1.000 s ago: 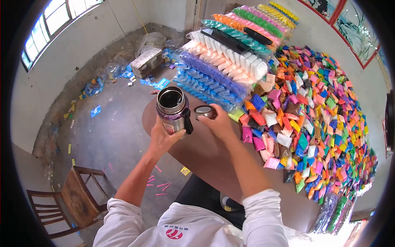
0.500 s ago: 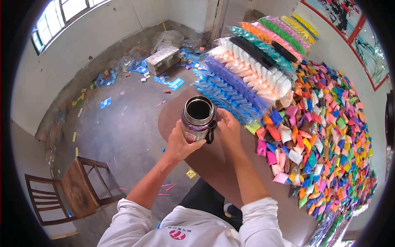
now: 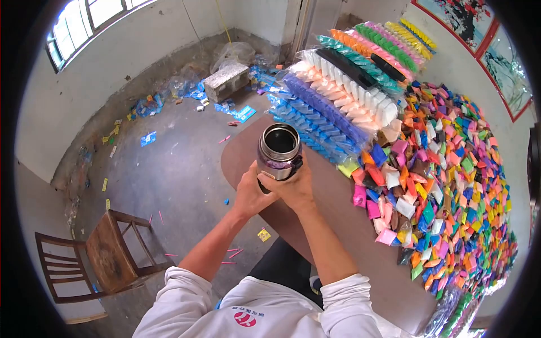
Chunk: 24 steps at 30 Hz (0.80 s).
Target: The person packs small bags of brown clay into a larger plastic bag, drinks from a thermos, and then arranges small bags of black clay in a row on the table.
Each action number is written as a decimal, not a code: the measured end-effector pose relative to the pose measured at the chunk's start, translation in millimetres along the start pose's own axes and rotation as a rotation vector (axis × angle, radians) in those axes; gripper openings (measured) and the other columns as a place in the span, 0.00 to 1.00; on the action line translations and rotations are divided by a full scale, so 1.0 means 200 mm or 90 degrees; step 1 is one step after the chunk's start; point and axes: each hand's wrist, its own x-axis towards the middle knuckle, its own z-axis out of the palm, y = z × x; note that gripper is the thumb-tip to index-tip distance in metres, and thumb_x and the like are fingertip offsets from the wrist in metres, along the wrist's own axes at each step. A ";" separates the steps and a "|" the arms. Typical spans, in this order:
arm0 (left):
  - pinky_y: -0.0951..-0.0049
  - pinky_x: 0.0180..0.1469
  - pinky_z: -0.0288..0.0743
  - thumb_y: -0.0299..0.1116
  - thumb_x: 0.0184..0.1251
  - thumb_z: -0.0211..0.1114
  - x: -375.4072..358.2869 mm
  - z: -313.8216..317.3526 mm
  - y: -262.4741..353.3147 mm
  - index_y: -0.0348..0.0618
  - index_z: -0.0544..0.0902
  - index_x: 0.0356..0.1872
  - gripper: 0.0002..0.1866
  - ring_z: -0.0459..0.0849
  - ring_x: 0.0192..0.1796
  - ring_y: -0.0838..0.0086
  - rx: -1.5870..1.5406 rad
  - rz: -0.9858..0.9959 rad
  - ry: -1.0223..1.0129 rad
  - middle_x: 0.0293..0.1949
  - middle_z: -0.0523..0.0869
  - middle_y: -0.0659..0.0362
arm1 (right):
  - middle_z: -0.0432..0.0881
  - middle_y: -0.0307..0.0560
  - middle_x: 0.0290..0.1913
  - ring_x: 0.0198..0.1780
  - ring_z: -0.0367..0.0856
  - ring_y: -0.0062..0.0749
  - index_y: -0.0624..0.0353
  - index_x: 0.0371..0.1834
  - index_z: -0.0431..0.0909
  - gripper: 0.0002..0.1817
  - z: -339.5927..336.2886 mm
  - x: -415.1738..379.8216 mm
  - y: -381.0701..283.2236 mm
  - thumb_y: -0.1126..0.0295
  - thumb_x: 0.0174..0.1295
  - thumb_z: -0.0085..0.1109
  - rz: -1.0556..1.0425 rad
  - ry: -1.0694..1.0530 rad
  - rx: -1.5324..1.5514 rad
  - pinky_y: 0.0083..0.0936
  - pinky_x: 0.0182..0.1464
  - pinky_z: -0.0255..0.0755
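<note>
A steel thermos flask with its mouth uncovered stands upright in front of me, above the near end of the brown table. Its inside looks dark, and I cannot make out what it holds. My left hand grips the lower left side of the flask. Around the lower right side, by the black strap loop, my right hand is wrapped, its thumb reaching across the front. Both hands meet below the flask, and the fingers behind it are hidden.
The brown table carries a large heap of small colourful packets. Bagged rows of packets lie at its far end. A wooden chair stands at left. A concrete block and litter lie on the floor.
My right hand, earlier apart from the flask at its right, now wraps round it. The flask has shifted slightly right and up in view, and my left hand sits lower on it.
</note>
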 end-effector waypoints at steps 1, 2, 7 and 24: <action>0.55 0.65 0.71 0.47 0.46 0.81 -0.01 0.00 0.01 0.38 0.70 0.66 0.46 0.80 0.63 0.51 0.020 0.006 -0.021 0.57 0.83 0.46 | 0.80 0.50 0.59 0.60 0.81 0.38 0.59 0.67 0.67 0.49 -0.01 -0.01 0.00 0.64 0.38 0.84 0.014 0.007 0.002 0.35 0.63 0.74; 0.55 0.66 0.70 0.48 0.46 0.80 -0.01 -0.01 0.02 0.38 0.72 0.65 0.45 0.79 0.63 0.51 0.039 0.013 -0.041 0.58 0.83 0.47 | 0.80 0.50 0.59 0.60 0.81 0.38 0.59 0.67 0.67 0.49 -0.03 -0.04 -0.01 0.64 0.38 0.84 0.031 0.011 0.016 0.35 0.63 0.74; 0.55 0.69 0.64 0.50 0.45 0.79 -0.04 0.02 0.11 0.42 0.79 0.55 0.36 0.77 0.65 0.55 0.218 0.110 -0.044 0.57 0.82 0.50 | 0.81 0.49 0.58 0.60 0.82 0.37 0.60 0.67 0.67 0.50 -0.23 -0.14 -0.05 0.62 0.36 0.85 0.031 0.018 -0.049 0.34 0.62 0.76; 0.57 0.66 0.68 0.32 0.54 0.71 -0.05 0.09 0.09 0.43 0.81 0.40 0.12 0.78 0.65 0.56 0.271 0.144 0.004 0.56 0.84 0.53 | 0.82 0.61 0.58 0.57 0.84 0.53 0.69 0.63 0.73 0.36 -0.76 -0.72 -0.69 0.61 0.53 0.75 -0.102 -0.070 -0.083 0.40 0.59 0.75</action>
